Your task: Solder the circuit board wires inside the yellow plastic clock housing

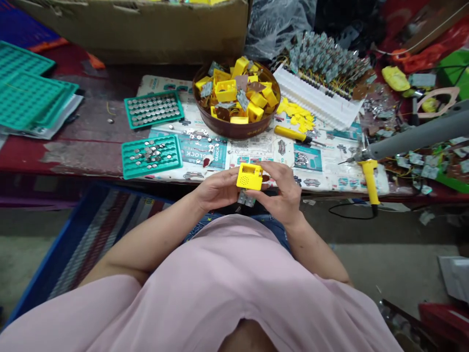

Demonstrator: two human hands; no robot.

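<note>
Between my hands, just off the table's front edge, is a small yellow plastic case (pixel 249 182) with a grid of round holes and an open compartment. My left hand (pixel 221 188) grips its left side with the thumb along the edge. My right hand (pixel 283 191) holds the right side between thumb and fingers. Under the case hangs a greyish metal-looking part (pixel 245 199); whether it is joined to the case I cannot tell. A brown bowl (pixel 240 130) beyond my hands is heaped with yellow cases and grey and brown pieces.
Two green trays (pixel 152 171) of button cells lie left. A yellow-handled screwdriver (pixel 291 133) and flat yellow pieces (pixel 297 113) are right of the bowl. Farther right are a white foam block (pixel 318 105) with wired parts, a soldering iron (pixel 370 183) and a grey arm (pixel 421 129).
</note>
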